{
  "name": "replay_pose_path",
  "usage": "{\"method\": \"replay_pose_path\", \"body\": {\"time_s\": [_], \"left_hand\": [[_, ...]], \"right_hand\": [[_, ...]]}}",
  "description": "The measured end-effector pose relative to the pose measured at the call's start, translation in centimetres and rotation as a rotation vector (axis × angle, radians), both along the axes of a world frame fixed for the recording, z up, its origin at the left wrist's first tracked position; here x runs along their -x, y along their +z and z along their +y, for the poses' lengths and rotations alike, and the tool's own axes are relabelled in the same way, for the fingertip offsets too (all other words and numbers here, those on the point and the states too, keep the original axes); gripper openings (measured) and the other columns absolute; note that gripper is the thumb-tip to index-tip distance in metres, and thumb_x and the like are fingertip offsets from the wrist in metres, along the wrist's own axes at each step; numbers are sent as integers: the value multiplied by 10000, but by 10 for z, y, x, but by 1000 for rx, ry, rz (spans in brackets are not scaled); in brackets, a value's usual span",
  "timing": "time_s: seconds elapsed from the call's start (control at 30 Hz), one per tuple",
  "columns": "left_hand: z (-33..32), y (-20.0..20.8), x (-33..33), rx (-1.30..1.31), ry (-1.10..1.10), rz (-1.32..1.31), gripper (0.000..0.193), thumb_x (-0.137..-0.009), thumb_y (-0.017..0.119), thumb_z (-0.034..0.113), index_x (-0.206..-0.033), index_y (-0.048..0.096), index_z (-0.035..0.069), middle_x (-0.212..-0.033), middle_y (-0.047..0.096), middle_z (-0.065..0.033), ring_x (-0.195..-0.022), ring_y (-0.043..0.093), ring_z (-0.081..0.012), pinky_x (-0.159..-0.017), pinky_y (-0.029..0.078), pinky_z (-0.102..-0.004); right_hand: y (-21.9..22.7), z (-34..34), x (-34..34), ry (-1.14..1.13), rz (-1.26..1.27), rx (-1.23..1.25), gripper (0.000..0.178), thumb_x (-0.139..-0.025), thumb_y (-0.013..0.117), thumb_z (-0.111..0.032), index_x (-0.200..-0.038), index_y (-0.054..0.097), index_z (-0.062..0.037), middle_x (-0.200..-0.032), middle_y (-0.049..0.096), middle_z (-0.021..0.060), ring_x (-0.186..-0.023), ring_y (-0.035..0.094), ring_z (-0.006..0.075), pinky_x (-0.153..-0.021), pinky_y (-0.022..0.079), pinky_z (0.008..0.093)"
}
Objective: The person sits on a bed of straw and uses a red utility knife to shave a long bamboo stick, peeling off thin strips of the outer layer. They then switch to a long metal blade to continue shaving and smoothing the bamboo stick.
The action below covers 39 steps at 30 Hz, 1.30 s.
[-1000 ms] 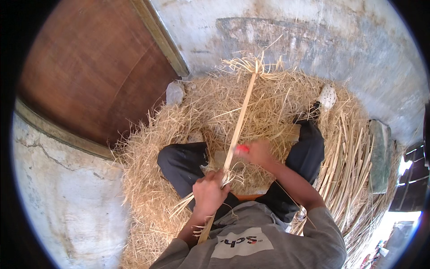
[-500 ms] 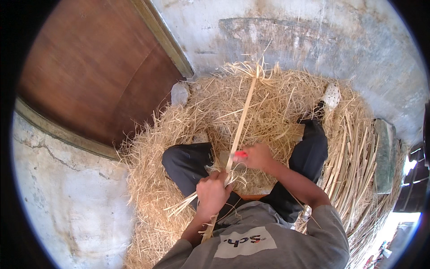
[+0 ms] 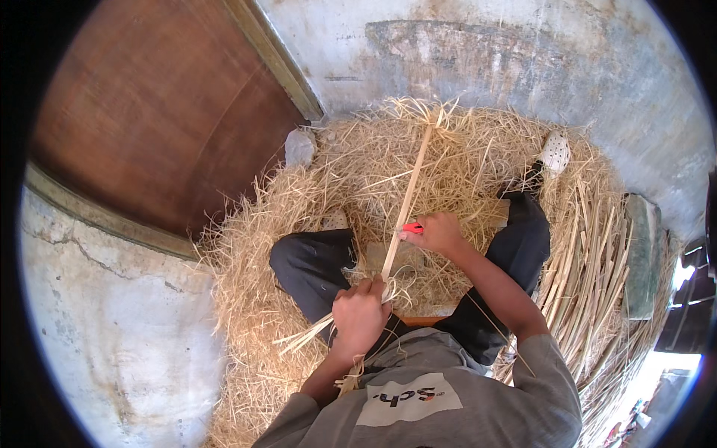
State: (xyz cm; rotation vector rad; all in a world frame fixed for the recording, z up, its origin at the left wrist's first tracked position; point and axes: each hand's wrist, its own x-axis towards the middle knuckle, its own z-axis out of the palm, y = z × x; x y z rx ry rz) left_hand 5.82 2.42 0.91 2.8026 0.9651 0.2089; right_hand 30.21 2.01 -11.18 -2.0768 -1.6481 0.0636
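A long, narrow, pale-tan strip of split plant stem (image 3: 411,198) ran slantwise between the person's legs, over a thick bed of dry, straw-coloured shavings (image 3: 254,261). At the near end of the strip, the left hand (image 3: 360,317) was clenched, its fingers wrapped around it. Thin, pale, loose slivers (image 3: 302,337) stuck out to the left of the strip from beneath that hand, and cream-coloured curled shavings (image 3: 402,290) bunched at the strip's right edge, just past the knuckles.

The right hand (image 3: 441,233) was right of the strip's middle, its fingers curled around a small, bright-red-handled tool (image 3: 412,228). The tool's front end lay at the strip's edge; its blade was too small to make out.

A tuft of frayed, pale fibres (image 3: 418,112) spread at the strip's far end. Well to the right of the strip lay a bundle of long, thin, tan stalks (image 3: 579,276), with a greenish, flat slab (image 3: 642,257) beyond it. Far left of the strip stood a broad, reddish-brown wooden door panel (image 3: 164,112).
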Motion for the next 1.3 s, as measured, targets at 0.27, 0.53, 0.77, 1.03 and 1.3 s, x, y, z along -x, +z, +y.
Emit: {"method": "replay_pose_path", "body": {"time_s": [0.27, 0.53, 0.77, 1.03, 1.3], "left_hand": [[-22, -3, 17, 24, -132, 83, 466, -681, 715, 207, -1111, 639, 42, -853, 647, -70, -715, 670, -245, -646, 509, -365], [-4, -2, 12, 11, -7, 83, 356, -667, 724, 192, -988, 646, 62, -833, 643, -76, -740, 670, -235, -658, 505, -373], [17, -13, -3, -319, -155, 88, 250, -674, 657, 138, -908, 639, 50, -759, 623, -68, -690, 661, -228, -648, 489, -370], [9, -14, -17, -302, -230, 176, 136, -710, 618, 124, -828, 619, 56, -739, 624, -77, -669, 663, -237, -648, 486, -368], [13, -12, -13, -60, -66, 135, 252, -654, 705, 193, -871, 656, 74, -764, 637, -81, -675, 664, -269, -655, 502, -398]], "right_hand": [[-44, 20, -91, -539, 214, 161, 769, -839, 396, -777, -744, 740, -97, -498, 550, 134, -532, 623, 326, -478, 468, 415], [12, -31, 44, 53, 186, 158, 718, -808, 479, -763, -797, 742, -95, -609, 635, 128, -583, 647, 342, -546, 514, 423], [7, -14, 42, 24, 104, 95, 738, -786, 488, -775, -775, 737, -81, -573, 611, 166, -568, 647, 341, -553, 522, 448], [-50, 19, -16, -370, 207, 86, 778, -824, 433, -773, -696, 697, -53, -546, 586, 165, -543, 620, 354, -516, 485, 446], [1, -24, 44, 0, 252, 291, 757, -839, 422, -756, -746, 724, -68, -612, 625, 182, -642, 654, 373, -580, 516, 454]]}}
